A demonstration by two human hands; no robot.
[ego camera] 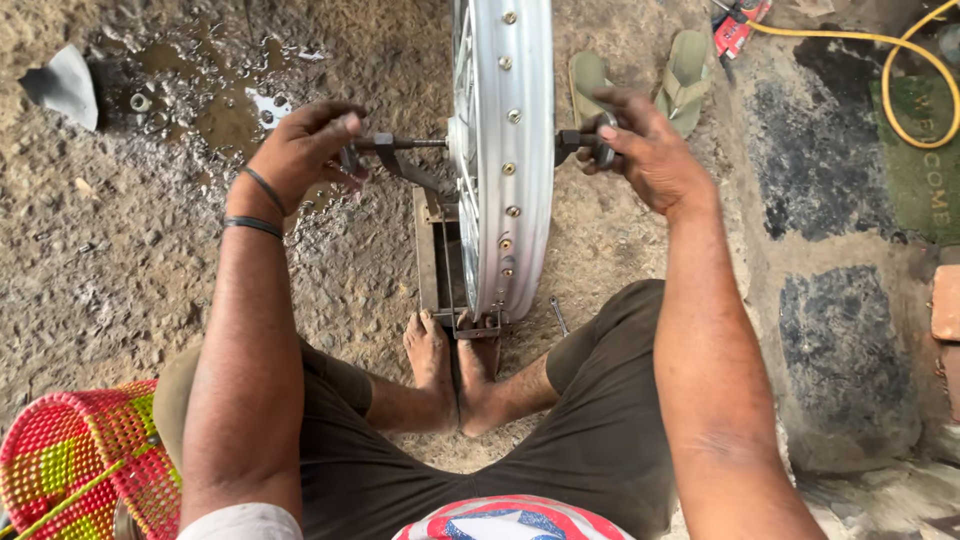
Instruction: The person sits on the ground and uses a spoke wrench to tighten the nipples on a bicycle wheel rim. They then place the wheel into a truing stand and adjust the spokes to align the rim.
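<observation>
Wheels: one silver spoked metal wheel rim (pixel 510 150), standing upright
Stands: one rusty metal truing stand (pixel 436 250) carrying the rim
Spoke nipples: about eight small brass ones showing along the rim's outer face
Hands: two, left hand (pixel 305 148) and right hand (pixel 645 145), one at each end of the axle
Wristbands: two thin black bands (pixel 255 208) on the left wrist
Bare feet: two (pixel 455 365), side by side at the stand's base
Sandals: two olive green rubber flip-flops (pixel 660 75)
Baskets: one red and yellow woven plastic basket (pixel 80 460)
Hoses: one yellow hose (pixel 890 70)
Mats: one green doormat (pixel 925 170)
Spanners: one small steel spanner (pixel 558 315) on the ground
</observation>
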